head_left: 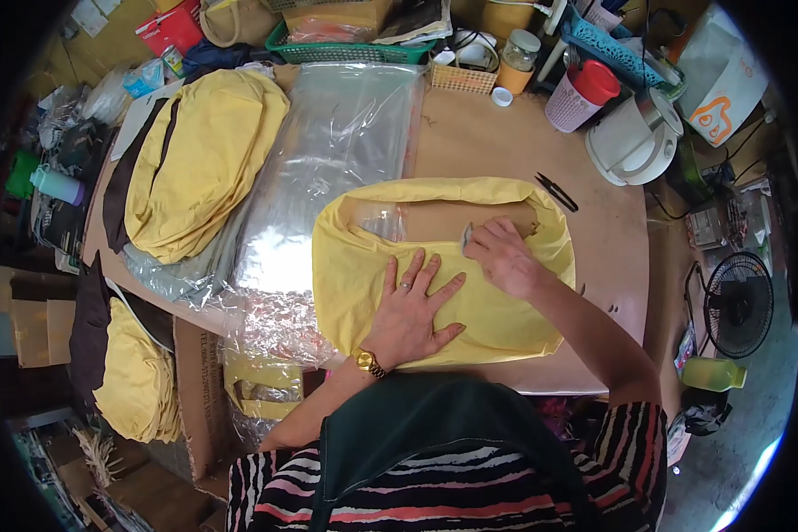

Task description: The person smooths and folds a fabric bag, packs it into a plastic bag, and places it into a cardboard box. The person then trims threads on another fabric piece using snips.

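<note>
A yellow cloth bag (pixel 355 293) lies flat on the brown table, its wide handle loop curving along the far side. My left hand (pixel 410 310) rests on the bag's body with fingers spread, a ring on one finger and a gold watch at the wrist. Near the right end of the handle opening, my right hand (pixel 504 257) is closed around a small greyish piece (pixel 466 238) that I cannot make out, at the bag's upper edge. Black thread snips (pixel 557 191) lie just beyond the bag's far right corner.
Clear plastic sheets (pixel 328 133) cover the table's left middle. Folded yellow bags (pixel 208 160) are piled at the far left, with more yellow cloth (pixel 137 381) below. A white kettle (pixel 634 142), pink cup (pixel 581 96) and green basket (pixel 355 51) stand along the back. A fan (pixel 739 303) is at right.
</note>
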`<action>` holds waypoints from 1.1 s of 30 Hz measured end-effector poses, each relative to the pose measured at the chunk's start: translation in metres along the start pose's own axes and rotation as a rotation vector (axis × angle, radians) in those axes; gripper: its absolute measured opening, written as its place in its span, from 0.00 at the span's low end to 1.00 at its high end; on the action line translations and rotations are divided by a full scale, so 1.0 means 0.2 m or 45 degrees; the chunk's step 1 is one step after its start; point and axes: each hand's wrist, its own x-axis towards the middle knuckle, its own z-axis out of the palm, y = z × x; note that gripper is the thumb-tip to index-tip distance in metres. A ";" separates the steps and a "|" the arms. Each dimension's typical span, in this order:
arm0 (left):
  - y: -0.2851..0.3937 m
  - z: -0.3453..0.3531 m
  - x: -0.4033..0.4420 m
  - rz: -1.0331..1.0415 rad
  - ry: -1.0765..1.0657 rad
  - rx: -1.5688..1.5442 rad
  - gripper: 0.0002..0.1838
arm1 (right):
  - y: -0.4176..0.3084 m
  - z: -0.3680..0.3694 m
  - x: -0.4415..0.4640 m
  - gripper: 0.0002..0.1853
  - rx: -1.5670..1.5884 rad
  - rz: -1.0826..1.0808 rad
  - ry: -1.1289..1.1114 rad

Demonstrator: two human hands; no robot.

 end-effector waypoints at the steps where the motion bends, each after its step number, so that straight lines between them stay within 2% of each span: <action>1: 0.00 0.00 0.00 0.000 -0.004 0.013 0.37 | -0.01 0.01 0.00 0.11 0.002 0.018 -0.020; 4: 0.00 0.01 -0.01 0.009 -0.014 0.021 0.38 | -0.05 0.07 0.10 0.12 0.065 0.002 0.027; 8: 0.00 0.00 -0.01 0.024 0.002 0.012 0.38 | -0.04 0.00 -0.02 0.12 0.052 -0.009 0.009; 11: 0.00 -0.01 0.00 0.020 -0.021 0.030 0.38 | 0.00 -0.02 -0.06 0.13 0.114 0.045 -0.137; 13: 0.01 0.00 0.00 0.017 -0.036 0.034 0.38 | -0.01 0.05 0.01 0.14 0.101 -0.038 0.022; 17: 0.00 0.00 -0.01 0.056 -0.048 0.033 0.38 | -0.03 0.07 0.02 0.14 0.150 0.025 0.078; 19: 0.00 -0.01 -0.01 0.075 -0.070 0.041 0.38 | -0.03 0.00 -0.04 0.13 0.059 0.026 -0.001; 26: 0.00 0.00 -0.01 0.071 -0.076 0.076 0.38 | -0.07 0.10 0.02 0.10 0.016 0.018 0.146; 30: 0.01 -0.02 0.00 0.072 -0.086 0.072 0.38 | -0.04 -0.01 -0.09 0.09 -0.014 0.040 0.078; 33: 0.02 -0.01 -0.01 0.073 -0.111 0.132 0.39 | -0.06 0.05 -0.04 0.08 0.041 0.092 0.084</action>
